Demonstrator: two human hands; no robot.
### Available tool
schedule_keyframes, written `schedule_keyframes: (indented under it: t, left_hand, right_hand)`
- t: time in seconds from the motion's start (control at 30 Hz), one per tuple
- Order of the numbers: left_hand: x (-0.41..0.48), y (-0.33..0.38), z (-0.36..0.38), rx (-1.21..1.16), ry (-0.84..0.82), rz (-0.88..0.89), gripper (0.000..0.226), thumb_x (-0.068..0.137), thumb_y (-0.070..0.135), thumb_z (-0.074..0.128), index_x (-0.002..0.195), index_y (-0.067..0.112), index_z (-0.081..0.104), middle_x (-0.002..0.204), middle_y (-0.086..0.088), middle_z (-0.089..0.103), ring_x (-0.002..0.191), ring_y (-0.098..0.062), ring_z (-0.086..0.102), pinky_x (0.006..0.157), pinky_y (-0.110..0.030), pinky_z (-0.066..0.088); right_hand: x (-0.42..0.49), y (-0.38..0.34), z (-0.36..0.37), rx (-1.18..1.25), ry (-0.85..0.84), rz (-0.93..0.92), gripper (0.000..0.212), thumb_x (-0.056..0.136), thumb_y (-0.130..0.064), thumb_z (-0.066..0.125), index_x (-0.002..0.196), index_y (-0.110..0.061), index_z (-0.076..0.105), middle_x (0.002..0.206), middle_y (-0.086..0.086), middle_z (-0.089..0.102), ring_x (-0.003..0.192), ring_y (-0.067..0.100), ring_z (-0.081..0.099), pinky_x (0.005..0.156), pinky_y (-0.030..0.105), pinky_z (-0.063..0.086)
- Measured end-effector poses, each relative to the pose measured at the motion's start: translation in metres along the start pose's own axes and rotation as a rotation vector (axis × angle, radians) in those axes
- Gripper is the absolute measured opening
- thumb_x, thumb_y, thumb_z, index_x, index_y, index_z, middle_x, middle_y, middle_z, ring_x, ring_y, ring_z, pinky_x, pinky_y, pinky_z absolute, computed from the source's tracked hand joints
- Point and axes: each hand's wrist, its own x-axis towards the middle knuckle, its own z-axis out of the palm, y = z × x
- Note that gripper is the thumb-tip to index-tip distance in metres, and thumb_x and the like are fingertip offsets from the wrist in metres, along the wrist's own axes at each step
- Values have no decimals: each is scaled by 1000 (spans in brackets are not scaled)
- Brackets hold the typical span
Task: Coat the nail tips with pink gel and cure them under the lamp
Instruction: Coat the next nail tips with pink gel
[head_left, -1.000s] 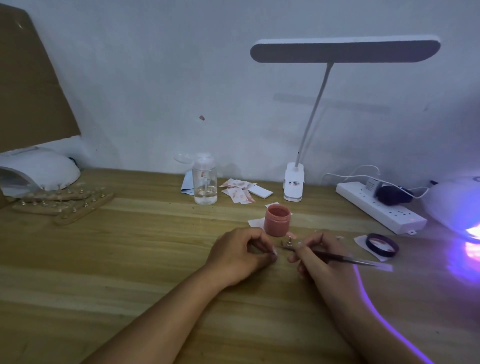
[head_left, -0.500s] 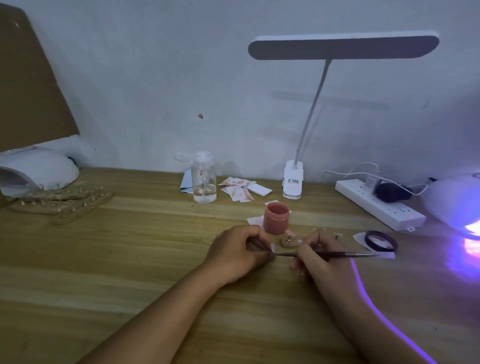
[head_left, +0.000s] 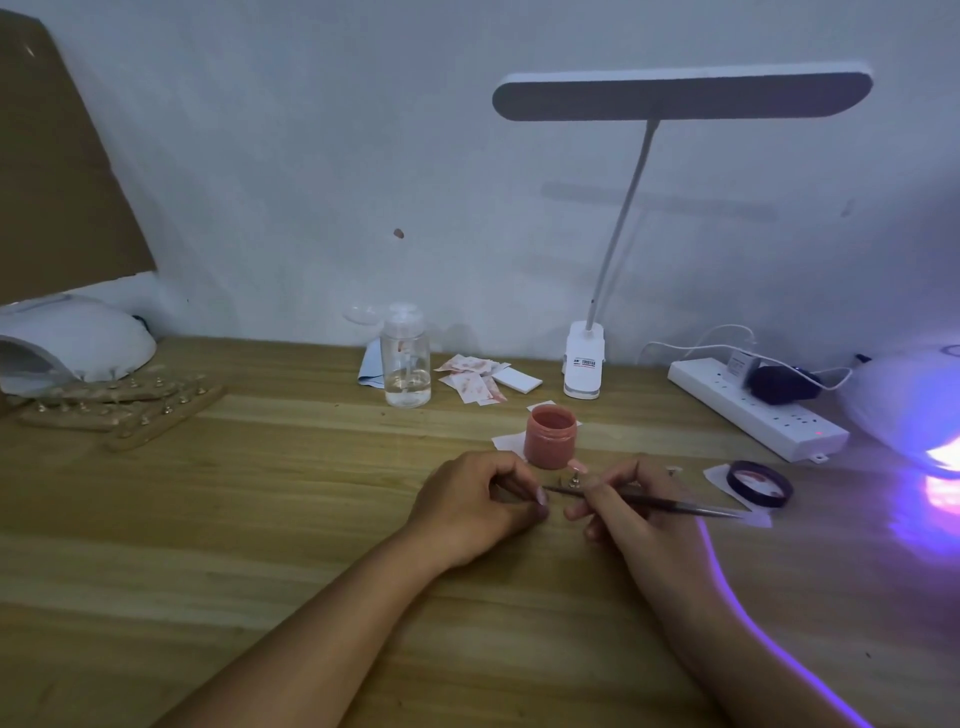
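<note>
Your right hand grips the brush near its front end. Thumb and fingers are clamped on the shaft, and the handle trails toward the right of the frame. This low, near-level hold likely keeps the bristle end steady and close to the work.

Your left hand lies just left of centre with its fingers curled and the thumb against the index finger. The brush's front end reaches those fingertips, but you cannot tell whether they pinch it, hold something small, or hold nothing. Both forearms lie low over the table, probably to brace fine strokes.

The nail tip, which reads pink, sits on a small brass stand between the two hands, just behind the brush. It is not clear whether the stand rests on the table or is held by your right fingers. The pink gel jar stands open just behind it, within short reach for reloading. Its lid lies on a paper square to the right.

The curing lamp glows violet at the right edge, ready for the coated tip. A second curing lamp sits at the left edge, with wooden strips carrying rows of stands beside it.

The surface is pale wood grain, set against a plain grey-white wall. Along the back stand a pump bottle, stained wipes, a clip-on desk lamp that appears unlit, and a power strip. Cardboard leans in the upper left. The room is dim.
</note>
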Motion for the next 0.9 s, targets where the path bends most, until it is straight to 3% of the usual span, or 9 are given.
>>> schedule_keyframes:
  t: [0.1,0.27,0.4,0.57,0.67,0.8,0.9]
  left_hand:
    - [0,0,0,5,1,-3,20,77,28,80,68,41,68,81,21,73,58,10,51,63,-23,36]
    - [-1,1,0,1,9,-3,21,76,30,80,66,43,68,80,23,72,58,11,51,65,-22,36]
    - [-1,0,0,0,3,-10,23,76,28,80,66,44,68,80,22,72,57,11,50,64,-22,36]
    - [0,-1,0,4,9,-11,22,75,30,80,66,46,68,80,23,72,57,11,50,63,-22,35]
    - [1,-1,1,8,7,-10,19,76,31,80,67,42,68,80,23,72,56,11,50,62,-22,34]
    - [0,-1,0,-1,0,-8,18,76,30,80,68,42,69,81,22,72,54,11,49,60,-22,33]
    - [0,-3,1,-19,-2,-6,14,75,31,80,71,40,71,81,22,73,55,11,49,61,-23,34]
  right_hand:
    - [0,1,-1,-80,-27,1,16,88,-4,62,74,-3,55,63,10,70,48,8,56,50,15,46]
    - [0,-1,-2,49,38,22,19,89,-10,66,75,-4,54,63,12,70,47,10,54,47,15,45]
    - [0,3,-1,-103,-28,-5,17,89,-8,65,74,-4,56,63,8,70,50,8,57,50,15,46]
    - [0,1,-2,21,20,1,18,88,-10,65,75,-3,55,63,12,69,49,10,55,49,16,45]
    - [0,1,1,-24,-19,-23,18,90,-9,66,79,1,56,65,10,70,50,9,57,51,17,48]
    - [0,2,-2,-67,-41,-6,18,86,-1,62,70,-5,54,60,10,67,53,3,56,53,17,44]
    - [-1,1,-1,-7,-9,-24,14,89,-3,63,78,-1,55,66,8,70,58,3,59,56,18,47]
